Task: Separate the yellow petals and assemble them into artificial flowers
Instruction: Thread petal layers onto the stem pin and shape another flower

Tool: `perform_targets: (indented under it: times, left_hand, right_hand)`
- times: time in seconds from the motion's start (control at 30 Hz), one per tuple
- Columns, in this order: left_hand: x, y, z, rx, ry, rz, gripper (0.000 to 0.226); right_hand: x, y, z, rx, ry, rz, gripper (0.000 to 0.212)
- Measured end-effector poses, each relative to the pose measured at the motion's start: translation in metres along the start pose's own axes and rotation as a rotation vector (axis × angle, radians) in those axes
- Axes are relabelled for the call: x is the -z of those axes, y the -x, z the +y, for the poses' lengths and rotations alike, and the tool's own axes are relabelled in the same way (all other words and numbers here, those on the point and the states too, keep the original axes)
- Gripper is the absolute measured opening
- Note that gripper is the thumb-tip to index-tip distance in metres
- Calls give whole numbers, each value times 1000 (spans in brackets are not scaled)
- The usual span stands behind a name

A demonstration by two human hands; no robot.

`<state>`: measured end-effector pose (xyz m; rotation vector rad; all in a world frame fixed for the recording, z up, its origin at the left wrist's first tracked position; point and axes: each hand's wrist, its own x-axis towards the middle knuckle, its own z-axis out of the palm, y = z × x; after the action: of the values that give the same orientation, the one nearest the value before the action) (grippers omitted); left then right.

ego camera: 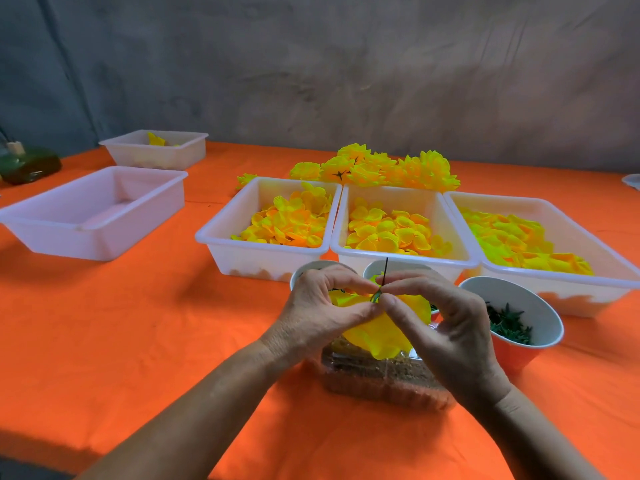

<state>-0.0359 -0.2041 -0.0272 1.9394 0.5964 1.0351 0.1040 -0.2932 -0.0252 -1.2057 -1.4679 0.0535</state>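
An orange-covered desk (121, 323) carries everything. On its left sit two white tubs, the nearer one (93, 213) bare inside, the farther one (156, 148) holding a few yellow bits. At centre and right stand three white bins of loose yellow petals (389, 230) side by side, with a heap of finished yellow flowers (377, 168) just behind them. Near the front, a clear plastic box (377, 379) lies under the hands, and a paper cup (516, 317) of dark green pieces stands to its right. The left hand (322, 310) and right hand (446, 327) meet above the box, each grip pinching a half-built yellow flower (377, 334) at its green base, a thin dark stem (385, 271) sticking up
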Motion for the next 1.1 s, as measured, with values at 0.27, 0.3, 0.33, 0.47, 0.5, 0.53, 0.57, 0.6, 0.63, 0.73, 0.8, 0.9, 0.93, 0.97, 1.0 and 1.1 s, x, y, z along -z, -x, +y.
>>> perform_targets:
  times: [0.27,0.3,0.33,0.47,0.5,0.53,0.57,0.6,0.63,0.73,0.8,0.9,0.93,0.97,1.0,1.1]
  left_hand:
    - [-1,0,-2,-27,-14,69,16]
    - [-2,0,-2,-27,-11,74,16]
    - [-2,1,-2,-27,-9,78,15]
    - [-2,2,2,-10,-12,81,13]
    - [-2,2,3,-5,-13,74,13]
    - [-1,2,4,0,-13,66,13]
    - [-1,3,5,7,-8,60,13]
    - [0,3,7,17,3,56,15]
    - [0,4,8,30,17,60,18]
    - [1,4,11,56,45,77,18]
    - [1,4,12,36,11,80,12]
    - [0,3,12,15,-35,96,7]
    - [0,3,12,11,-44,100,9]
    - [0,3,12,4,-56,103,12]
    - [1,3,12,-8,-68,101,12]
    - [1,2,14,-53,-123,95,6]
  right_hand:
    - [-1,-7,-4,-284,-270,-19,14]
    - [0,-8,-4,-298,-262,-38,14]
    - [1,-8,-5,-307,-239,-52,14]
    - [2,-10,-9,-352,-111,-100,17]
    - [3,-10,-9,-367,-102,-108,16]
    - [3,-11,-8,-380,-96,-114,14]
    - [4,-11,-8,-390,-88,-119,13]
    - [4,-12,-8,-398,-80,-124,13]
    - [4,-13,-8,-404,-73,-128,13]
    - [6,-15,-10,-410,-55,-149,15]
    - [7,-17,-11,-404,-43,-165,15]
    - [8,-19,-10,-400,-21,-163,10]
    - [8,-20,-9,-402,-18,-163,8]
    - [8,-20,-9,-407,-16,-164,6]
    - [8,-20,-8,-412,-18,-161,5]
    - [8,-22,-8,-401,0,-147,13]
